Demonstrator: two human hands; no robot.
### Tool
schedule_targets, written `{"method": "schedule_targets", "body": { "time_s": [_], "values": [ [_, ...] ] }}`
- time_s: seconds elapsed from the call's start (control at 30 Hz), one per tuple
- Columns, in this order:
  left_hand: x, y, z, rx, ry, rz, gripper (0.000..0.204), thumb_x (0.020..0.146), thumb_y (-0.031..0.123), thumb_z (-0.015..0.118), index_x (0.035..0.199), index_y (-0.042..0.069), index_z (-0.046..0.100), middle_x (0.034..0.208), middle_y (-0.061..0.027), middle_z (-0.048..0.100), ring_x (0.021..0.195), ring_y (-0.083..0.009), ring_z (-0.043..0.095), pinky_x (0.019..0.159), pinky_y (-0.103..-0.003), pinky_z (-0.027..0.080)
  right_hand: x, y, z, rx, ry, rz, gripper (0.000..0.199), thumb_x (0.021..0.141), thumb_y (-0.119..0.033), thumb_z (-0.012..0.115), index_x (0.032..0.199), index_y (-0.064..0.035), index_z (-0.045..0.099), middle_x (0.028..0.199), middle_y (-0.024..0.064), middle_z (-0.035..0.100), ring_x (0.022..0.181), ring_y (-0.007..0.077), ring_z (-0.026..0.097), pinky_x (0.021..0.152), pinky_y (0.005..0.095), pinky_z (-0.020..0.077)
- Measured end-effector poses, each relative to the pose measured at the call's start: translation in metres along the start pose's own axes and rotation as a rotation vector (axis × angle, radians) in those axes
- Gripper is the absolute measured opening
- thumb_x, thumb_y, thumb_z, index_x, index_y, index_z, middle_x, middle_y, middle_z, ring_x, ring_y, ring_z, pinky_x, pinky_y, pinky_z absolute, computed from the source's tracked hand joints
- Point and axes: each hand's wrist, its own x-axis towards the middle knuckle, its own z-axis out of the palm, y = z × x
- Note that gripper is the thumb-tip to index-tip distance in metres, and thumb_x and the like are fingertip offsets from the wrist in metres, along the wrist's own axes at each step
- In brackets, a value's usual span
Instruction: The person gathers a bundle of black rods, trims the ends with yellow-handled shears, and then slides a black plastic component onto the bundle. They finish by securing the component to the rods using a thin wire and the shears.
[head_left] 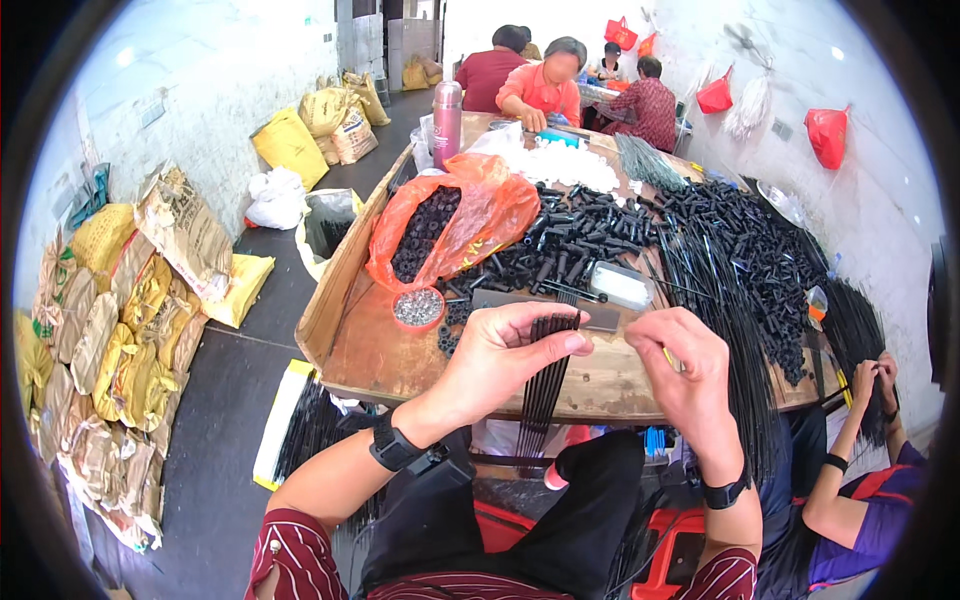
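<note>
My left hand pinches a bundle of thin black rods that hangs down past the front edge of the wooden table. My right hand is closed beside it, gripping a small yellow-tipped piece; what it is stays unclear. Both hands hover over the table's near edge. Just beyond them lie a pile of short black tubes, a small red bowl of metal bits and long black rods.
An orange plastic bag of black parts and a pink flask stand on the table's left. A person's hands handle rods at my right. Several people sit at the far end. Filled sacks line the left wall.
</note>
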Motion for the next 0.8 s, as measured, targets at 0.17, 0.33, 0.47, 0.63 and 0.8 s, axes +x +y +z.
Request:
{"method": "schedule_targets", "body": {
  "time_s": [0.17, 0.33, 0.47, 0.63, 0.8],
  "values": [
    [0.0010, -0.0001, 0.0014, -0.025, -0.008, 0.009, 0.022, 0.091, 0.003, 0.060, 0.112, -0.003, 0.061, 0.099, -0.0133, 0.069, 0.096, -0.0142, 0.064, 0.087, -0.028, 0.051, 0.0005, -0.0053, -0.0006, -0.038, 0.023, -0.063, 0.019, 0.073, 0.007, 0.065, 0.089, -0.0029, 0.066, 0.081, 0.0104, 0.064, 0.075, 0.0276, 0.064, 0.065, 0.0345, 0.0509],
    [-0.0006, 0.0039, 0.0019, 0.147, -0.020, -0.011, 0.027, 0.090, 0.005, 0.061, 0.116, -0.003, 0.060, 0.099, -0.0117, 0.069, 0.096, -0.0132, 0.064, 0.087, -0.027, 0.050, 0.0021, -0.0045, 0.0004, -0.037, 0.030, -0.051, 0.018, 0.073, 0.007, 0.065, 0.089, -0.0025, 0.066, 0.081, 0.0107, 0.064, 0.074, 0.0278, 0.064, 0.065, 0.0345, 0.0509],
    [0.0009, 0.0042, 0.0027, 0.118, -0.028, 0.016, 0.028, 0.091, 0.005, 0.061, 0.117, -0.003, 0.060, 0.100, -0.0120, 0.069, 0.096, -0.0131, 0.064, 0.087, -0.027, 0.050, 0.0014, -0.0049, -0.0011, -0.055, 0.037, -0.053, 0.018, 0.073, 0.007, 0.065, 0.089, -0.0023, 0.066, 0.080, 0.0109, 0.064, 0.074, 0.0277, 0.064, 0.065, 0.0345, 0.0508],
    [0.0017, 0.0039, 0.0031, 0.096, -0.018, -0.001, 0.027, 0.091, 0.005, 0.060, 0.117, -0.003, 0.060, 0.101, -0.0127, 0.069, 0.096, -0.0132, 0.064, 0.087, -0.027, 0.050, 0.0000, -0.0038, -0.0007, -0.045, 0.045, -0.050, 0.018, 0.073, 0.006, 0.066, 0.089, -0.0024, 0.066, 0.080, 0.0103, 0.064, 0.073, 0.0274, 0.064, 0.064, 0.0343, 0.0506],
    [0.0021, 0.0040, 0.0025, 0.088, -0.021, -0.003, 0.026, 0.091, 0.005, 0.061, 0.116, -0.003, 0.060, 0.100, -0.0124, 0.069, 0.096, -0.0131, 0.064, 0.087, -0.027, 0.050, -0.0001, -0.0050, -0.0011, -0.073, 0.040, -0.065, 0.018, 0.073, 0.006, 0.065, 0.088, -0.0024, 0.065, 0.081, 0.0095, 0.064, 0.073, 0.0272, 0.063, 0.064, 0.0344, 0.0504]
  ]
}}
